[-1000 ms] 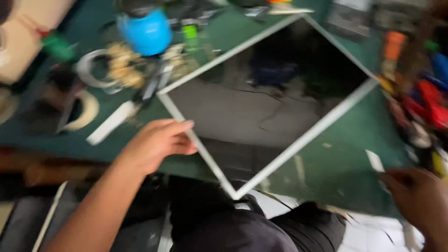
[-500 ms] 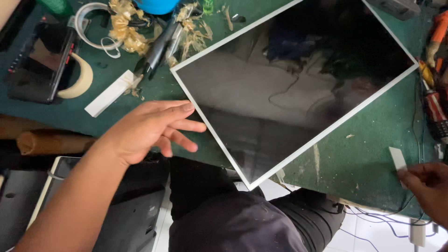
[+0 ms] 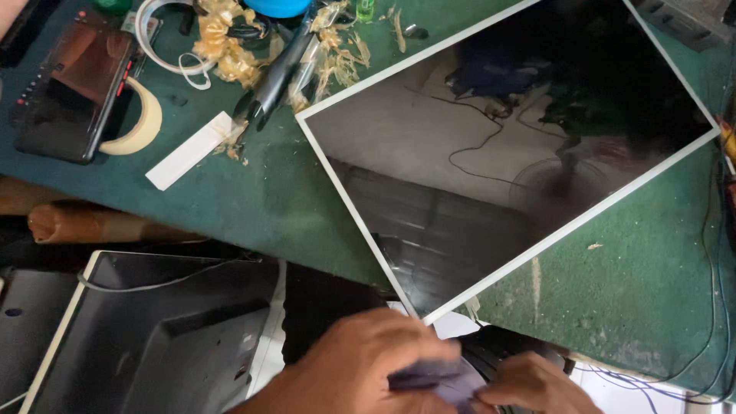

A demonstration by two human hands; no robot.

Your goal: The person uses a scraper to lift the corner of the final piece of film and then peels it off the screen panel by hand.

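Observation:
A bare flat display panel (image 3: 491, 176) with a thin white rim lies tilted on the green mat (image 3: 253, 199), one corner hanging over the table's near edge. Both my hands are below that corner, in front of my lap. My left hand (image 3: 360, 368) and my right hand (image 3: 529, 383) meet on a small dark greyish piece (image 3: 433, 379), perhaps cloth, which they pinch between their fingers. What the piece is stays blurred. Neither hand touches the panel.
A white strip (image 3: 190, 151), a tape roll (image 3: 142, 123), a dark phone-like device (image 3: 73, 84), pens and straw-coloured shreds (image 3: 230, 54) lie at the back left. A black monitor housing (image 3: 146, 337) sits low at the left. Thin cables (image 3: 713, 291) run at the right.
My left hand left the panel's left edge and dropped below the table edge. My right hand came in from the right, and both now hold the small dark piece.

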